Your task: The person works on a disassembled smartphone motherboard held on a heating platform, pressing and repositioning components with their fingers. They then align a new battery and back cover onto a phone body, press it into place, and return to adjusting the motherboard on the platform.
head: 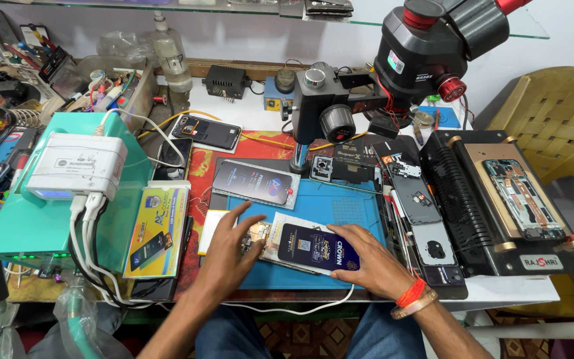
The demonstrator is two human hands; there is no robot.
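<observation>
- The left hand lay flat with its fingers spread, pressing on the opened phone at its exposed end, apparently to keep it from sliding on the blue work mat; its grip closed on nothing.
- The right hand lay palm-down on the dark blue card covering most of that phone, fingers together and flat, not pinching; it seemed to hold the card square over the phone.
- The phone and card sat at the near edge of the mat, just in front of the person, at the middle of the tabletop.
- Behind them another phone with a dark screen lay on the mat, apart from both hands.
- The microscope stood behind the mat, its head overhanging the right side, limiting room above.
- A black heating plate with a phone frame stood well to the right; dismantled back covers lay just beside the right hand.
- At left, a teal box carrying a white charger trailed white cables towards the left forearm.
</observation>
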